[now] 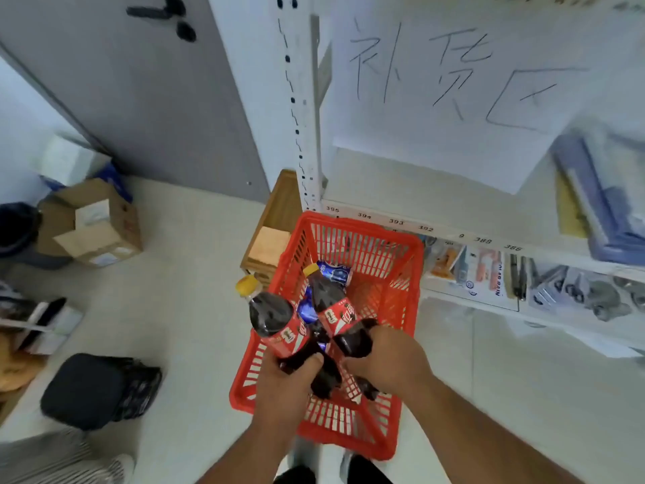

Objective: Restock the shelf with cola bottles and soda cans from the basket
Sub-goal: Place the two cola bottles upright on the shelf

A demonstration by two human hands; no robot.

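Red plastic basket (pixel 380 253) sits on the floor against the shelf (pixel 488 239), holding blue soda cans (pixel 336 274) and more dark bottles underneath. Left hand (pixel 286 389) grips a cola bottle (pixel 275 319) by its base, yellow cap tilted out past the basket's left rim. Right hand (pixel 387 361) grips a second cola bottle (pixel 335 309) low down, over the basket interior, cap pointing toward the cans.

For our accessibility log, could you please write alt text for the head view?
Each hand, left hand and right hand, grips a cola bottle over a red basket holding blue cans, beside a white shelf.
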